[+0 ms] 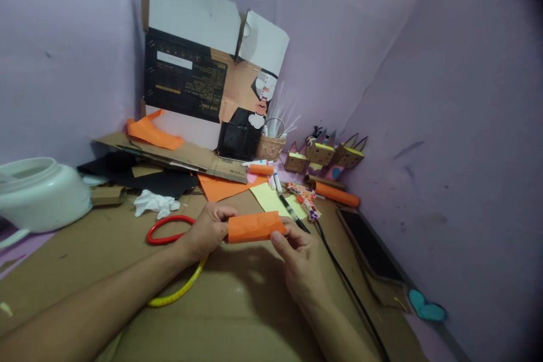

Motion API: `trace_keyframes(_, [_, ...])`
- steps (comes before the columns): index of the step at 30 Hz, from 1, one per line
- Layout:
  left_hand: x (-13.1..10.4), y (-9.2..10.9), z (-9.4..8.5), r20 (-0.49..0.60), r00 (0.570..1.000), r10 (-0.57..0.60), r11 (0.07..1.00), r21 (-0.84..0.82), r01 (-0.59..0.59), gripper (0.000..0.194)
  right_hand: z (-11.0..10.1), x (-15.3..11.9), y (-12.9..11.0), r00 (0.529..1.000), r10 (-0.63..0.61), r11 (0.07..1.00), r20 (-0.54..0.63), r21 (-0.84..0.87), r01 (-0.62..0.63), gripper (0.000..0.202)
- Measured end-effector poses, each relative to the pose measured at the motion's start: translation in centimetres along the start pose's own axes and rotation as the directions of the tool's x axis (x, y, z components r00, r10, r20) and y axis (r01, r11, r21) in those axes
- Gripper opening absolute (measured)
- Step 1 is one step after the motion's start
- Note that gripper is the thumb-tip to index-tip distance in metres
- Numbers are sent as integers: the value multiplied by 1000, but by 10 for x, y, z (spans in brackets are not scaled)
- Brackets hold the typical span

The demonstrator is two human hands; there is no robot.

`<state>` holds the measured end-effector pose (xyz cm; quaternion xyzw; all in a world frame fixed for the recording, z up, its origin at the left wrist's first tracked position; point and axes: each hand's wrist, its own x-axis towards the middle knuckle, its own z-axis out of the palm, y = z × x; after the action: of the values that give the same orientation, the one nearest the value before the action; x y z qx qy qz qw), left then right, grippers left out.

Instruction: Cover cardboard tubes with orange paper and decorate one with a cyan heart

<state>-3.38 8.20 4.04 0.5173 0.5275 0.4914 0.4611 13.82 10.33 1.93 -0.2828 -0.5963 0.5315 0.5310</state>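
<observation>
Between my two hands is an orange paper roll (253,227), held level above the cardboard-covered table. My left hand (210,229) grips its left end, with the thumb and fingers closed around the edge. At the right end, my right hand (299,251) pinches the paper with its thumb in front and its fingers behind. Scissors with a red handle loop (153,233) and a yellow handle loop (180,296) seem to lie under my left forearm, which hides their middle. Just beyond the roll, a glue gun with a patterned body (306,198) rests on the table.
A white pot (46,195) stands at the left, near crumpled white tissue (156,203). Behind are an opened cardboard box (186,73), a basket of white sticks (270,147) and small cardboard animal figures (321,153). A black cable (345,280) runs along the right, beside a dark phone-like slab (373,246).
</observation>
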Motion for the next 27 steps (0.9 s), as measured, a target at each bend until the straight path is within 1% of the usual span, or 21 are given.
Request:
trace_keyframes(2, [1, -2, 3, -13, 999, -46, 998, -53, 45, 6, 0, 1, 2, 1000, -20, 999, -10, 39, 21, 15])
trace_keyframes(4, [2, -4, 5, -15, 994, -108, 989, -107, 106, 8, -1, 3, 4, 999, 22, 991, -28, 131, -18, 7])
trace_keyframes(5, [2, -4, 6, -10, 989, -145, 981, -129, 142, 11, -1, 4, 4, 998, 56, 980, -36, 194, -48, 13])
trace_keyframes(7, [1, -4, 8, 11, 977, -215, 964, -157, 214, 16, -1, 6, 4, 992, 115, 945, -44, 314, -95, 47])
trace_keyframes(8, [0, -3, 10, 27, 970, -241, 957, -161, 242, 18, 0, 7, 3, 990, 134, 929, -38, 353, -112, 60])
trace_keyframes(9, [-1, -2, 12, 45, 965, -260, 952, -159, 263, 19, 2, 7, 2, 989, 147, 920, -16, 370, -131, 64])
trace_keyframes(10, [-2, -2, 15, 64, 961, -271, 948, -154, 277, 20, 4, 6, 1, 988, 156, 917, 21, 369, -152, 62])
trace_keyframes(12, [-4, -3, 21, 100, 955, -278, 947, -137, 290, 21, 9, 3, -1, 980, 169, 919, 108, 341, -196, 51])
trace_keyframes(13, [-5, -4, 24, 115, 954, -276, 949, -126, 290, 21, 11, 2, -2, 975, 180, 919, 130, 332, -214, 47])
trace_keyframes(15, [-4, -5, 29, 145, 952, -270, 952, -105, 286, 20, 13, 1, -3, 970, 217, 903, 109, 356, -242, 41])
trace_keyframes(17, [-3, -2, 29, 197, 942, -272, 956, -60, 289, 21, 11, 3, -3, 960, 274, 857, 61, 437, -272, 36])
trace_keyframes(18, [-3, 2, 27, 208, 940, -271, 960, -12, 279, 24, 10, 4, -4, 953, 299, 827, 45, 486, -283, 34])
trace_keyframes(19, [-3, 7, 23, 193, 947, -257, 966, 65, 249, 28, 7, 6, -5, 946, 322, 792, 37, 536, -290, 34])
trace_keyframes(20, [-5, 13, 17, 161, 961, -225, 964, 177, 196, 32, 4, 8, -7, 940, 339, 758, 27, 583, -290, 34])
trace_keyframes(21, [-9, 20, 9, 101, 981, -164, 940, 319, 124, 33, 2, 10, -8, 935, 356, 726, 11, 626, -284, 34])
trace_keyframes(22, [-14, 26, 0, 57, 995, -78, 872, 488, 40, 31, -1, 12, -10, 929, 371, 699, -7, 660, -274, 34])
trace_keyframes(23, [-20, 30, -9, 61, 998, -6, 765, 643, -35, 26, -3, 14, -11, 922, 386, 679, -22, 684, -268, 35])
trace_keyframes(24, [-27, 31, -20, 77, 997, -7, 649, 759, -54, 22, -4, 15, -12, 916, 399, 666, -35, 698, -264, 35])
trace_keyframes(25, [-34, 29, -30, 88, 995, -39, 557, 829, -51, 27, -6, 16, -13, 910, 412, 657, -43, 707, -264, 37])
trace_keyframes(26, [-41, 24, -40, 66, 996, -64, 478, 878, -27, 36, -6, 16, -14, 905, 423, 651, -49, 711, -266, 38])
trace_keyframes(27, [-48, 15, -48, 45, 998, -40, 405, 914, -25, 43, -7, 17, -14, 900, 432, 646, -53, 715, -268, 39])
